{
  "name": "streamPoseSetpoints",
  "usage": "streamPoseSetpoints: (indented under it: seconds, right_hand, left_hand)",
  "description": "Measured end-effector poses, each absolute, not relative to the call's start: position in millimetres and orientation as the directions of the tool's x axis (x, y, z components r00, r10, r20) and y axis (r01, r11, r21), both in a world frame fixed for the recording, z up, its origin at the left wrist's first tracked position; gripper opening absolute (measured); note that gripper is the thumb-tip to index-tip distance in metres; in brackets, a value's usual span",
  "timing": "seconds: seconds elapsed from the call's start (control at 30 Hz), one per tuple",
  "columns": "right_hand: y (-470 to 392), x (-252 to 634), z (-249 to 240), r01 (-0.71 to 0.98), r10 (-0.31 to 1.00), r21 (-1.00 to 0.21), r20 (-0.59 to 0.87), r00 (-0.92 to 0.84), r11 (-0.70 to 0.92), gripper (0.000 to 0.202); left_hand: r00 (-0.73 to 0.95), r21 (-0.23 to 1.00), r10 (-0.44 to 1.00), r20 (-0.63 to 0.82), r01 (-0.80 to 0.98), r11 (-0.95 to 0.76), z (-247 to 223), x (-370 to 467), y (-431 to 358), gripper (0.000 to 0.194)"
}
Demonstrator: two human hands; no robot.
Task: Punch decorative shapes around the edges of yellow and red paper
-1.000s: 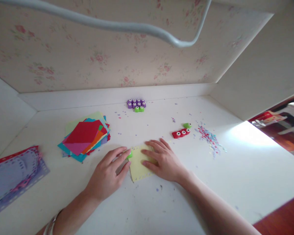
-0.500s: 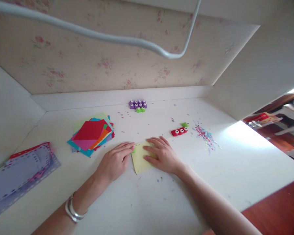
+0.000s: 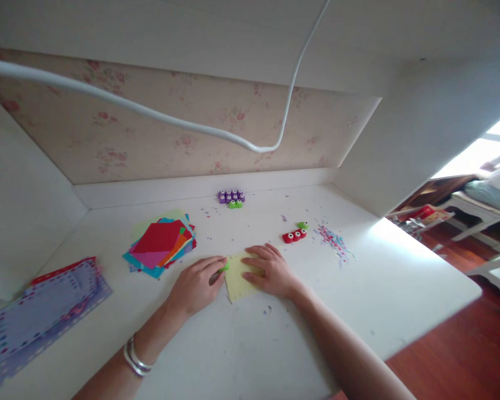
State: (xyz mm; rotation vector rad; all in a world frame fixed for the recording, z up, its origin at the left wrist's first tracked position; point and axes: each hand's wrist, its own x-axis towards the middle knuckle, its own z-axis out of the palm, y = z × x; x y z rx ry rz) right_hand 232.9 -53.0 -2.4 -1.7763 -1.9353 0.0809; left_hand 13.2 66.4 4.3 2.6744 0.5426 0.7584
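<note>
My left hand (image 3: 200, 283), with silver bangles at its wrist, is closed around a small green craft punch (image 3: 224, 266). The punch sits at the left edge of a pale yellow sheet of paper (image 3: 238, 283). Tiny holes show along parts of the sheet's border. Lying flat across the right part of the sheet, my right hand (image 3: 271, 271) has its fingers spread. Right of it stand three red craft punches (image 3: 294, 236) in a row, with a green punch (image 3: 303, 225) behind them.
Colored paper (image 3: 158, 244) is piled at the left. Lavender and red punched sheets (image 3: 50, 311) lie farther left. Purple punches (image 3: 231, 196) and two green ones (image 3: 235, 204) stand by the back edge. Paper confetti (image 3: 333, 243) is scattered at the right. A white cable (image 3: 183, 126) hangs across the front.
The head view has tilted up, so the desk shows lower. My left fingers have shifted on the green punch, which shows more clearly now. My right hand stays flat on the paper.
</note>
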Motion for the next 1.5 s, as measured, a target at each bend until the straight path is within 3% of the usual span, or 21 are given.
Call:
streamPoseSetpoints:
  seconds: [0.23, 0.37, 0.53, 0.7, 0.83, 0.93, 1.13, 1.2, 1.27, 1.33, 1.5]
  right_hand:
    - [-54, 239, -1, 0.894, 0.958, -0.418, 0.285, -0.039, 0.161, 0.031]
    - [-52, 240, 2, 0.867, 0.940, -0.458, 0.338, -0.033, 0.196, 0.031]
    - [-56, 226, 12, 0.732, 0.900, -0.624, 0.435, 0.035, 0.273, 0.037]
    - [-61, 208, 18, 0.615, 0.894, -0.682, 0.440, -0.088, 0.396, 0.030]
    - [-60, 206, 18, 0.605, 0.913, -0.719, 0.407, -0.032, 0.342, 0.023]
    - [-58, 209, 19, 0.604, 0.928, -0.745, 0.371, 0.022, 0.283, 0.020]
    - [-45, 272, 30, 0.595, 0.861, -0.803, 0.322, 0.393, 0.029, 0.024]
    - [-41, 308, 38, 0.649, 0.798, -0.742, 0.282, 0.532, -0.170, 0.032]
    - [-39, 341, 45, 0.744, 0.758, -0.546, 0.273, 0.592, -0.385, 0.033]
    - [-38, 365, 50, 0.766, 0.746, -0.434, 0.265, 0.611, -0.474, 0.030]
    - [-37, 384, 48, 0.792, 0.781, -0.291, 0.183, 0.597, -0.537, 0.026]
  left_hand:
    - [0.652, 0.507, 0.612, 0.448, 0.379, -0.774, -10, 6, 78, 0.025]
    - [0.576, 0.601, 0.688, 0.441, 0.380, -0.703, -12, 7, 80, 0.030]
    - [0.658, 0.637, 0.600, 0.455, 0.230, -0.736, -8, 16, 59, 0.031]
    - [0.745, 0.652, 0.531, 0.404, 0.172, -0.738, -12, 21, 41, 0.038]
    - [0.714, 0.733, 0.586, 0.383, 0.151, -0.664, -16, 22, 41, 0.037]
    - [0.713, 0.700, 0.574, 0.402, 0.164, -0.695, -14, 23, 42, 0.033]
    - [0.728, 0.602, 0.567, 0.385, 0.268, -0.753, -4, 24, 41, 0.027]
    - [0.736, 0.595, 0.561, 0.379, 0.271, -0.757, -4, 24, 41, 0.026]
    - [0.741, 0.590, 0.556, 0.376, 0.271, -0.760, -4, 24, 41, 0.027]
    - [0.744, 0.589, 0.555, 0.372, 0.273, -0.761, -5, 24, 42, 0.027]
    - [0.751, 0.585, 0.548, 0.369, 0.270, -0.765, -7, 24, 43, 0.027]
